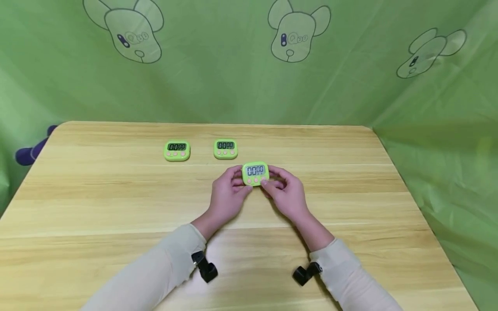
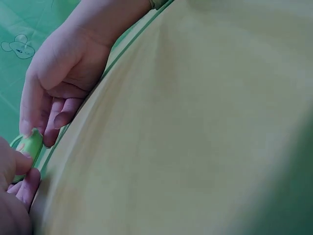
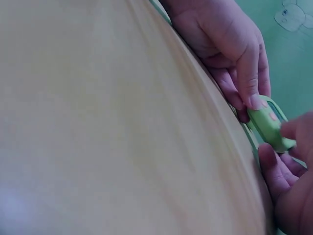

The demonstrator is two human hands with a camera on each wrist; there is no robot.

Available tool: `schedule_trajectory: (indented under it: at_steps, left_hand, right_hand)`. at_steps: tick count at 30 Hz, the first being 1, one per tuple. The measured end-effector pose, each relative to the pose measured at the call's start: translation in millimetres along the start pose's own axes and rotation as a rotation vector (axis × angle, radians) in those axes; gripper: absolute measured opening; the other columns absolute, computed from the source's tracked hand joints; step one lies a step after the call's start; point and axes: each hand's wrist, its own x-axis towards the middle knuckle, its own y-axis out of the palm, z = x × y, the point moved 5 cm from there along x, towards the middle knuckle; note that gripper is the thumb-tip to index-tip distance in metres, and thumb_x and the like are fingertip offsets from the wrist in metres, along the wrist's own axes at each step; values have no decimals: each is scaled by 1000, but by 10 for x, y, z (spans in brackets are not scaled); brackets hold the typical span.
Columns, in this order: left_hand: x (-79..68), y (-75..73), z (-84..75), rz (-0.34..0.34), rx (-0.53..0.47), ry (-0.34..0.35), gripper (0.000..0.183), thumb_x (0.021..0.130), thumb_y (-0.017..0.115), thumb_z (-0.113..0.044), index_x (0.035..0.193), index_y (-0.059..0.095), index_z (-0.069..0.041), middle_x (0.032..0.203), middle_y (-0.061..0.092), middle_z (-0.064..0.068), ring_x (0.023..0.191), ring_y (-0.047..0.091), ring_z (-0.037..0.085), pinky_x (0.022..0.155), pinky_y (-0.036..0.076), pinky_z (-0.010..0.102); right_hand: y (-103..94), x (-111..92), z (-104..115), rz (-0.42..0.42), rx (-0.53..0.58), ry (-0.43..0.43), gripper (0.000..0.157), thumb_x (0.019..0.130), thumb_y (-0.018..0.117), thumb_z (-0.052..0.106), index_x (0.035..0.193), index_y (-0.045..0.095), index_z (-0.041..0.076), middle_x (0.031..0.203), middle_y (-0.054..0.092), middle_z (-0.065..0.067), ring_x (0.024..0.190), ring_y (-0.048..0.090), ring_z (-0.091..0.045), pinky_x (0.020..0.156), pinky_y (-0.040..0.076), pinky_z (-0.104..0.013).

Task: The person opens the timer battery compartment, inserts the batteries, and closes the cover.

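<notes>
A lime-green digital kitchen timer (image 1: 255, 174) faces up toward the head camera, its pale screen reading 00:00 above several pink buttons. My left hand (image 1: 227, 194) pinches its left end, thumb at the lower corner and fingers behind. On the other end, my right hand (image 1: 288, 192) grips it, the thumb lying over the right-hand button. Both wrist views catch the timer edge-on between the two hands, with its screen mostly turned away. Beyond the hands, two matching timers, one on the left (image 1: 177, 150) and one nearer the middle (image 1: 225, 149), lie face up showing 00:00 on darker screens.
The light wood table (image 1: 128, 203) runs back to a green curtain (image 1: 218, 86) printed with cartoon mouse heads. Black wrist mounts sit on both sleeves. Past the table's left edge, a purple shape (image 1: 29, 154) shows against the curtain.
</notes>
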Motion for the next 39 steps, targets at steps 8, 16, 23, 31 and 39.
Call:
schedule_trajectory:
  at_steps: [8, 16, 23, 31, 39]
  left_hand:
    - [335, 205, -5, 33, 196, 20, 64, 84, 80, -2, 142, 51, 3, 108, 68, 10, 75, 64, 10, 63, 56, 19]
    - [571, 355, -5, 36, 468, -8, 61, 92, 73, -20, 146, 49, -4, 97, 60, 1, 83, 56, 16, 73, 52, 30]
    - [721, 402, -8, 30, 591, -97, 61, 97, 65, -28, 151, 43, -10, 104, 59, 3, 85, 56, 18, 74, 51, 34]
    - [821, 391, -16, 48, 598, -84, 60, 98, 63, -27, 152, 42, -8, 100, 56, 4, 85, 54, 18, 72, 50, 33]
    - [831, 406, 0, 114, 635, -105, 62, 100, 62, -26, 153, 39, -3, 116, 57, 14, 95, 56, 22, 84, 53, 36]
  right_hand:
    - [-239, 281, -100, -22, -220, -31, 55, 79, 84, 0, 130, 64, 2, 110, 67, -12, 81, 70, -22, 67, 59, -21]
    - [-352, 550, -214, -18, -320, 18, 55, 81, 85, 10, 131, 64, 2, 110, 69, -13, 81, 69, -22, 65, 58, -21]
    - [-358, 746, -256, -6, -287, 84, 56, 82, 85, 13, 132, 64, 2, 111, 69, -13, 82, 68, -21, 62, 58, -22]
    - [-350, 843, -273, -8, -226, 164, 56, 81, 86, 14, 133, 64, 4, 113, 69, -11, 75, 66, -17, 55, 56, -23]
    - [-357, 842, -299, -6, -222, 222, 56, 83, 84, 13, 134, 64, 6, 114, 67, -11, 70, 62, -14, 53, 54, -21]
